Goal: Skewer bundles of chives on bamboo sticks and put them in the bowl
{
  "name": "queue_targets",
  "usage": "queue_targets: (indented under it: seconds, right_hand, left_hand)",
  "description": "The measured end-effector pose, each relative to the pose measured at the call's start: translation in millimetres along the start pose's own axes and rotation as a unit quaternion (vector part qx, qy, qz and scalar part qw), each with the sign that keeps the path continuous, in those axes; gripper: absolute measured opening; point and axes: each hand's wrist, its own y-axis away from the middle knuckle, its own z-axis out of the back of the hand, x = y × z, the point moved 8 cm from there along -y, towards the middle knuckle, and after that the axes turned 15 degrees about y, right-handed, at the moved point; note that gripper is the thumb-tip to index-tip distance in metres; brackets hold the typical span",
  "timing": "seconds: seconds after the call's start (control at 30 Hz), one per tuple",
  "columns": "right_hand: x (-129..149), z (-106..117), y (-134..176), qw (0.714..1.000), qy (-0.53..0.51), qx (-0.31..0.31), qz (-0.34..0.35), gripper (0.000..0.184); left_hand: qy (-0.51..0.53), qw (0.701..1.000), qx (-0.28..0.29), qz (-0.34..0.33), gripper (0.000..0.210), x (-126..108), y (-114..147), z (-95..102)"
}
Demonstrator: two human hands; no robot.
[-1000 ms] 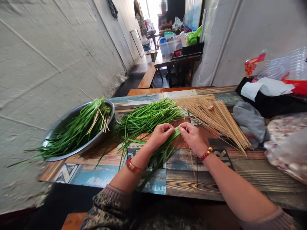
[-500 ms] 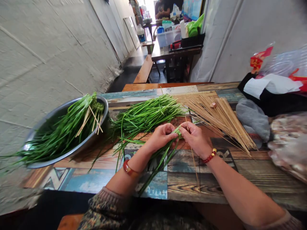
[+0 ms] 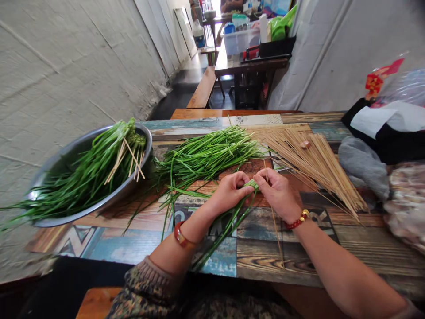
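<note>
Green stalks [image 3: 221, 243], one bunch, are pinched in the left hand [image 3: 230, 190], one skewer [image 3: 276, 230] in the right hand [image 3: 279, 193]; one basin [image 3: 111, 201] holds skewered greens [image 3: 79, 181].

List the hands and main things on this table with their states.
Left hand: closed on the bunch
Right hand: pinching a skewer
Bunch: gathered at the stems
Bowl: heaped with greens, skewer ends showing
Loose greens: lying piled
Other skewers: lying fanned out
Grey bag: crumpled
Clear bag: bulging
</note>
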Motion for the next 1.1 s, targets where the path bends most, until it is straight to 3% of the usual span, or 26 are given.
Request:
queue_targets:
  seconds: [0.07,0.23,0.37,0.47,0.6,0.8,0.9,1.1]
  right_hand:
    - [3.5,2.5,0.4,1.0,0.015,-0.007,0.003,0.026]
    - [13.6,6.9,1.6,0.999,0.041,-0.018,0.008,0.027]
    - [19.2,8.9,3.5,0.999,0.03,-0.025,0.012,0.025]
    - [17.1,4.8,5.5,1.0,-0.013,0.006,-0.018,0.025]
    - [14.7,2.0,7.9,0.997,-0.048,0.027,-0.05,0.027]
    - [3.1,1.9,5.6,0.979,-0.186,0.033,-0.078,0.036]
    - [-4.4,0.1,4.8,0.962,-0.246,0.038,-0.109,0.039]
    - [-0.8,-15.1,6.7,0.962,-0.224,0.098,-0.12,0.034]
  left_hand:
    - [-0.008,1.0,0.001,0.005,0.032,-2.2,1.4,-1.0]
    - [0.003,0.996,0.07,0.054,0.034,-2.1,2.9,-9.9]
    - [-0.025,0.996,0.07,0.053,0.034,-1.0,1.8,-7.7]
    - [-0.013,0.995,0.094,0.042,0.033,-1.6,2.5,-12.5]
    - [0.012,0.987,0.135,0.09,0.034,5.2,5.9,-21.3]
    - [0.047,0.992,0.071,0.096,0.036,3.9,5.1,-8.5]
    - [0.055,0.992,0.065,0.093,0.034,2.3,5.5,-4.0]
    - [0.055,0.992,0.072,0.093,0.035,-0.3,5.9,-1.9]
